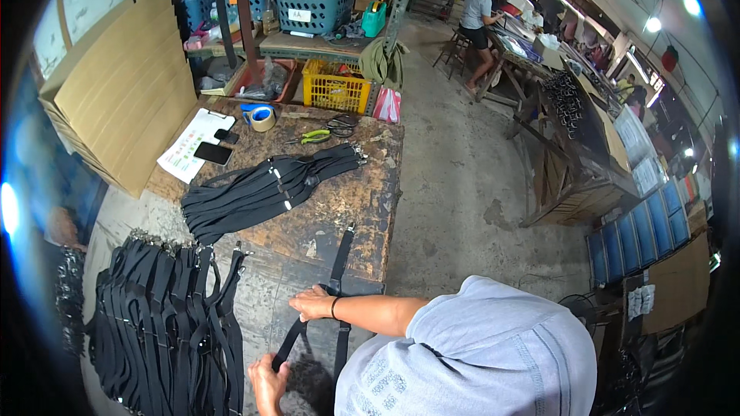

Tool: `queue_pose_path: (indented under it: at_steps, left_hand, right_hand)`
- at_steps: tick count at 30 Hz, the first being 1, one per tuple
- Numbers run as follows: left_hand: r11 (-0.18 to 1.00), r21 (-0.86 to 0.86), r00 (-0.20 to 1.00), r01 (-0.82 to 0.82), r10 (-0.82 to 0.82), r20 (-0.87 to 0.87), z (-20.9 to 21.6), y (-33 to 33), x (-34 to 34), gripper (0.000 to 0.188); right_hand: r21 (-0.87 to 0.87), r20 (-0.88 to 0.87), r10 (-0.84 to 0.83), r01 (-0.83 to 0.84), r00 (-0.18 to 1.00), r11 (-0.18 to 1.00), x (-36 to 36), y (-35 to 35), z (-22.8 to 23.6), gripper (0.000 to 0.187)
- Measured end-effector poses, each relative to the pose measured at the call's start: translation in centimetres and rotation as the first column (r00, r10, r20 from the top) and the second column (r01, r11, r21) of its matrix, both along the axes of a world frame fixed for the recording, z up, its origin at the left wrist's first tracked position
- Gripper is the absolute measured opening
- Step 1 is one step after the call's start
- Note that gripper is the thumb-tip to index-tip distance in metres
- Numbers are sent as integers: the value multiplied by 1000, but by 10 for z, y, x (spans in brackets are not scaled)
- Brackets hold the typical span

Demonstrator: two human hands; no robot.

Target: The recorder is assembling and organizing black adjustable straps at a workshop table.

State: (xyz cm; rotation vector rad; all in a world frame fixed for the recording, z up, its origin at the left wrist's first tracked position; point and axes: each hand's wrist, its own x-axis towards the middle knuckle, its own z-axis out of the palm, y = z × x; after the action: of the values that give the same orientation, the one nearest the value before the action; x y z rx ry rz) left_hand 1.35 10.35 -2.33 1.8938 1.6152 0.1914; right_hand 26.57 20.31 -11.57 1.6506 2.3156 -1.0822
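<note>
A pair of black suspenders (341,339) with a metal clip lies along the table's near right edge. My right hand (312,304) is closed on its strap about midway, with a black band round the wrist. Lower down, my left hand (268,380) grips another stretch of the same strap, pulled slantwise between the two hands. What the fingertips press on is partly hidden. Left of my hands lies a thick pile of black suspenders (162,323), clips at its far end. Farther off, a bundle of black straps (270,189) lies crosswise with white-and-metal pieces showing.
On the worn wooden table (370,185) lie green-handled pliers (314,136), scissors (343,123), tape rolls (262,117), a phone (213,153) and a clipboard (185,142). Cardboard (127,85) stands at left. Behind are a yellow crate (337,91) and blue basket (316,1). Another person (478,19) sits far off.
</note>
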Motion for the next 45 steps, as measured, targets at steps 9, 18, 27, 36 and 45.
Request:
queue_pose_path:
  at_steps: [9, 18, 27, 36, 45]
  left_hand:
    - [948, -215, 931, -233, 281, 232, -17, -34, -19, 32]
    - [803, -591, 230, -75, 590, 774, -40, -63, 78, 37]
    - [978, 58, 876, -199, 151, 458, -145, -58, 143, 48]
    - [967, 125, 965, -223, 237, -116, -124, -52, 148, 31]
    - [622, -122, 340, -774, 570, 748, -68, -82, 87, 24]
  right_hand:
    - [42, -52, 97, -95, 994, 995, 1, 17, -15, 36]
    - [45, -149, 84, -79, 985, 996, 11, 21, -9, 49]
    - [279, -236, 338, -270, 911, 922, 18, 41, -58, 32]
    - [102, -285, 252, -232, 925, 967, 23, 65, -74, 32]
    - [65, -260, 144, -131, 955, 989, 1, 34, -54, 75]
